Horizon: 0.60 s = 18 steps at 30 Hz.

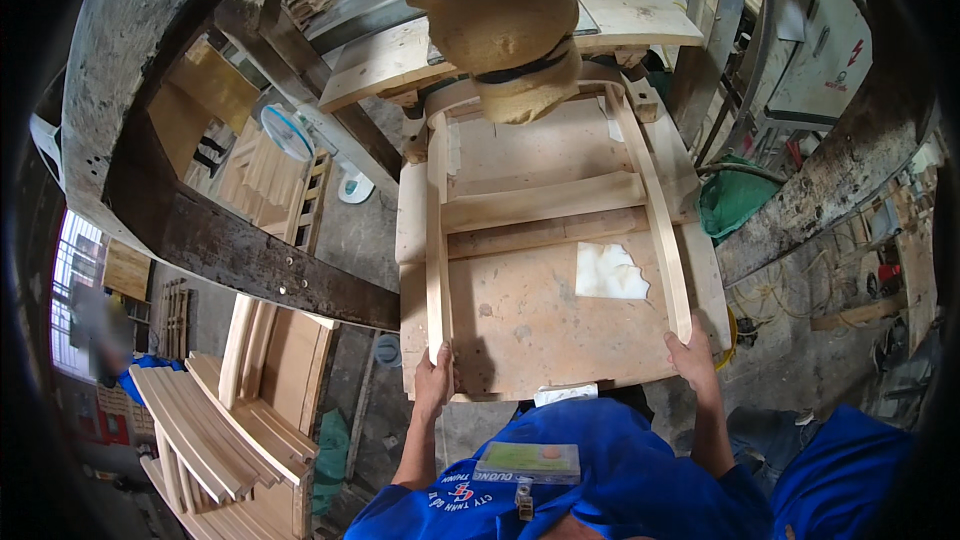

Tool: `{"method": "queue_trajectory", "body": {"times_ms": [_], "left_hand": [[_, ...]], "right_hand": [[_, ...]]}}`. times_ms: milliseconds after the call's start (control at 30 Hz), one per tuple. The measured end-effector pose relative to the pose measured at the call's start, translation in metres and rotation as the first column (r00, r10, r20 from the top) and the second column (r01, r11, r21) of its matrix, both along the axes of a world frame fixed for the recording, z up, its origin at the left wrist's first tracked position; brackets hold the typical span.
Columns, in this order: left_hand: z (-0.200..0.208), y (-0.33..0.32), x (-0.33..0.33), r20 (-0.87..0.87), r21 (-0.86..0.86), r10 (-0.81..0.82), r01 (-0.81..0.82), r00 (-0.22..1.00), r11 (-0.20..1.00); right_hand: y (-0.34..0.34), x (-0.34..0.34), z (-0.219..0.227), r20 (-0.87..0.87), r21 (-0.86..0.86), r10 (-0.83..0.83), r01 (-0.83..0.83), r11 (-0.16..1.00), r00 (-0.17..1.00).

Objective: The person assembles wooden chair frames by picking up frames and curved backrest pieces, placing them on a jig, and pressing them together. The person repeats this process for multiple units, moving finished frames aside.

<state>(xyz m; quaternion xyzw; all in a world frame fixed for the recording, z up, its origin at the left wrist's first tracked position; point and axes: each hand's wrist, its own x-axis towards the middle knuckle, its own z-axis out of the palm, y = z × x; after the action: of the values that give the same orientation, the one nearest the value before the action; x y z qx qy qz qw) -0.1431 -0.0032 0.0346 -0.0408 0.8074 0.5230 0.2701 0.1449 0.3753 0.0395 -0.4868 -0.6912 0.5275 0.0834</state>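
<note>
A pale wooden frame (545, 202) with two long rails, a crossbar and a curved far end lies on a worn wooden work board (520, 340). My left hand (433, 380) is closed around the near end of its left rail. At the near end of the right rail, my right hand (691, 355) grips the wood, thumb along it. A tan, padded-looking block (500, 25) bound with dark bands hangs over the frame's far end and hides part of the curve. Between the rails, a torn white sheet (610, 272) lies on the board.
Heavy metal beams (260, 260) frame the station on both sides. Stacked curved wooden parts (215, 420) stand at lower left. A green bag (740, 202) hangs at right, near an electrical cabinet (825, 45). Another person's blue sleeve (840, 475) is close at lower right.
</note>
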Motion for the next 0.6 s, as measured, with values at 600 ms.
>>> {"method": "queue_trajectory", "body": {"times_ms": [600], "left_hand": [[-0.008,-0.004,-0.004,0.117,0.113,0.016,-0.029,0.993,0.993]], "right_hand": [[-0.003,0.000,-0.001,-0.013,-0.067,-0.022,0.021,0.998,1.000]]}}
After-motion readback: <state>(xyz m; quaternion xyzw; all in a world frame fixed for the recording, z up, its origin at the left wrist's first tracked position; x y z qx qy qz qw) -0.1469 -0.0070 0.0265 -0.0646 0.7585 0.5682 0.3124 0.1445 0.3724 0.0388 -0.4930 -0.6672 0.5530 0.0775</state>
